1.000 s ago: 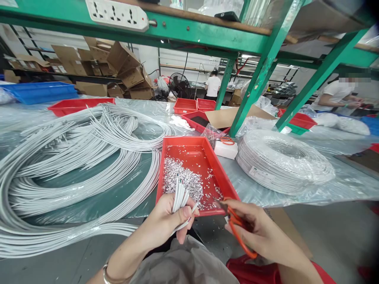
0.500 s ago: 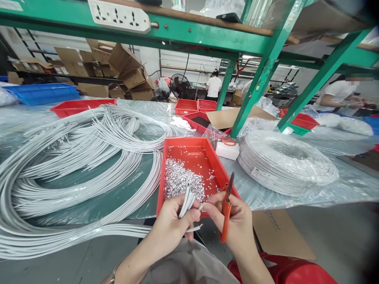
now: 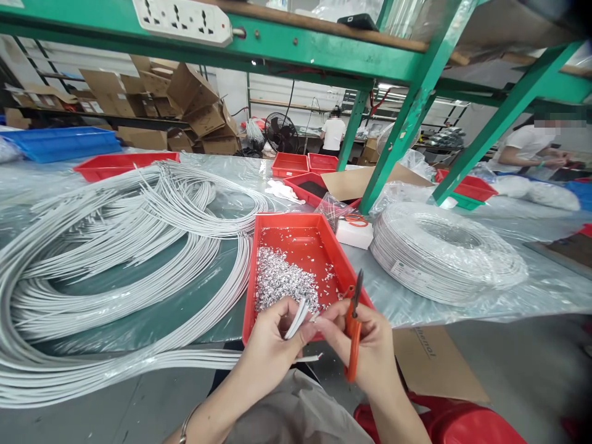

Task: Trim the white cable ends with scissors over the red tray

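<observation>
Jutting from left hand (image 3: pixel 276 336), cables (image 3: pixel 297 318)

The left forearm (image 3: pixel 217 394) enters from the lower edge of view and angles up to the right, ending in the left hand (image 3: pixel 275 339), which is closed in a firm grip with the index finger arched and the thumb laid toward the opposite hand. The right forearm (image 3: pixel 398 412) angles up to the left; the right hand (image 3: pixel 370 342) is also closed, its thumb and index finger drawn together in a pinch directed leftward. The two hands' fingertips sit close together; actual contact cannot be determined.
</observation>
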Action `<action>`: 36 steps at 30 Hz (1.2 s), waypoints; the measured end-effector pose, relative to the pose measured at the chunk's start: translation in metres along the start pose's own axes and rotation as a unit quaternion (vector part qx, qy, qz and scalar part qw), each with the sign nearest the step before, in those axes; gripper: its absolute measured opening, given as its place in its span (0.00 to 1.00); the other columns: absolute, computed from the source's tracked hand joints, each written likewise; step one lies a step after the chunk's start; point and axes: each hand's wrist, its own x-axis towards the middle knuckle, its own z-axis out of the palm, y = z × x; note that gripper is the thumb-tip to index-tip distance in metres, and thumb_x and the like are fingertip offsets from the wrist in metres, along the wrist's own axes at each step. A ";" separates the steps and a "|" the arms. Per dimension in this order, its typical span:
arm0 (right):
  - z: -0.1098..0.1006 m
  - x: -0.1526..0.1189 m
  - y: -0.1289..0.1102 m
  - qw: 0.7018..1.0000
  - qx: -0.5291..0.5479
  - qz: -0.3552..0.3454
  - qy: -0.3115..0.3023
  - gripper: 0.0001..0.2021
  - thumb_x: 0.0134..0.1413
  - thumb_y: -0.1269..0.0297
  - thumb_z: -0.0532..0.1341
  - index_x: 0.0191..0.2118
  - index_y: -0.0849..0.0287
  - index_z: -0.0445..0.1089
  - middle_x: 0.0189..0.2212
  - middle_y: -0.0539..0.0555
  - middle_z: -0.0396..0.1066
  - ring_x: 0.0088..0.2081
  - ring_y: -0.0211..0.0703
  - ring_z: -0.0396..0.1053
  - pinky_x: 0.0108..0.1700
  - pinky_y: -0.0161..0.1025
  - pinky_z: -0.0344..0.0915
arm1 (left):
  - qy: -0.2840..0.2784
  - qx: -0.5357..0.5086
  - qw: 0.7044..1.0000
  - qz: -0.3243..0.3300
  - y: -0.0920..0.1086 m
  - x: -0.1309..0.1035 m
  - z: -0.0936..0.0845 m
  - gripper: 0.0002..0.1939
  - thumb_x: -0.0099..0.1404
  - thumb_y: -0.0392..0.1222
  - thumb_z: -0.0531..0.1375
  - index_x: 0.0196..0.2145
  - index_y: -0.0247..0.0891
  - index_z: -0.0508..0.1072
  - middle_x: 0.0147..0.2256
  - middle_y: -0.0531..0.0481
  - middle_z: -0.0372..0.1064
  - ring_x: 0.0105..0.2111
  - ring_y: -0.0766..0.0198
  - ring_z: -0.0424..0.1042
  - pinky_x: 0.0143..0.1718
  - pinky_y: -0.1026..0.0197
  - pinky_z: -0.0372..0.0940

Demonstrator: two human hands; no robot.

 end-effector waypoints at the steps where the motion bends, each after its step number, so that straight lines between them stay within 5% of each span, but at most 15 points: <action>1: -0.004 0.005 0.003 0.999 -0.024 -0.005 0.021 0.06 0.45 0.64 0.63 0.24 0.59 0.68 0.14 0.43 0.57 0.15 0.33 0.52 0.17 0.30 0.53 | -0.025 -0.010 1.000 -0.010 0.001 0.000 -0.001 0.14 0.55 0.49 0.61 0.25 0.36 0.63 0.18 0.59 0.55 0.16 0.73 0.56 0.17 0.71 0.55; 3: -0.015 0.015 0.009 0.998 -0.055 -0.014 0.035 0.04 0.48 0.65 0.62 0.31 0.59 0.70 0.20 0.47 0.64 0.20 0.37 0.60 0.23 0.32 0.60 | -0.056 -0.013 0.998 -0.019 0.003 0.000 -0.003 0.13 0.57 0.49 0.59 0.26 0.34 0.68 0.21 0.55 0.62 0.21 0.70 0.62 0.23 0.68 0.60; 5: -0.027 0.022 0.014 0.998 -0.056 -0.017 -0.005 0.13 0.48 0.65 0.61 0.42 0.58 0.66 0.29 0.52 0.69 0.30 0.44 0.67 0.33 0.38 0.65 | -0.056 0.004 0.998 -0.016 0.004 0.001 -0.006 0.14 0.58 0.48 0.58 0.26 0.33 0.71 0.25 0.52 0.67 0.26 0.68 0.65 0.29 0.67 0.60; 10: -0.055 0.010 0.009 0.989 -0.055 0.008 -0.139 0.25 0.49 0.64 0.60 0.53 0.58 0.55 0.47 0.61 0.65 0.46 0.51 0.64 0.46 0.44 0.63 | -0.062 -0.032 0.997 -0.039 0.001 0.008 -0.011 0.11 0.58 0.46 0.59 0.29 0.33 0.70 0.22 0.54 0.66 0.21 0.71 0.63 0.26 0.68 0.57; 16: -0.071 -0.015 -0.004 0.934 -0.194 0.057 -0.295 0.25 0.48 0.68 0.60 0.54 0.58 0.58 0.39 0.58 0.70 0.40 0.52 0.68 0.41 0.45 0.67 | -0.050 -0.067 0.995 -0.054 0.006 0.009 -0.005 0.14 0.56 0.48 0.60 0.26 0.35 0.62 0.17 0.61 0.54 0.12 0.78 0.43 0.12 0.71 0.39; 19: -0.068 -0.015 -0.006 0.932 -0.193 0.041 -0.304 0.24 0.51 0.66 0.60 0.54 0.59 0.59 0.36 0.57 0.71 0.38 0.50 0.68 0.40 0.43 0.67 | -0.042 -0.045 0.997 -0.054 0.006 0.008 -0.004 0.15 0.54 0.48 0.62 0.27 0.35 0.63 0.16 0.62 0.50 0.13 0.78 0.43 0.12 0.72 0.39; 26: -0.065 -0.009 -0.012 0.922 -0.217 0.030 -0.319 0.23 0.54 0.64 0.58 0.56 0.59 0.57 0.47 0.60 0.67 0.44 0.50 0.67 0.45 0.43 0.65 | -0.041 -0.014 0.998 -0.042 0.001 0.008 -0.006 0.14 0.55 0.48 0.61 0.26 0.34 0.64 0.14 0.62 0.52 0.11 0.77 0.49 0.13 0.71 0.43; 36: -0.071 -0.007 -0.018 0.891 -0.324 -0.027 -0.317 0.19 0.53 0.67 0.57 0.52 0.55 0.62 0.38 0.57 0.73 0.35 0.49 0.70 0.35 0.40 0.67 | -0.051 -0.098 0.992 -0.065 0.010 0.010 -0.005 0.17 0.44 0.49 0.67 0.21 0.33 0.67 0.18 0.55 0.63 0.15 0.71 0.62 0.20 0.68 0.57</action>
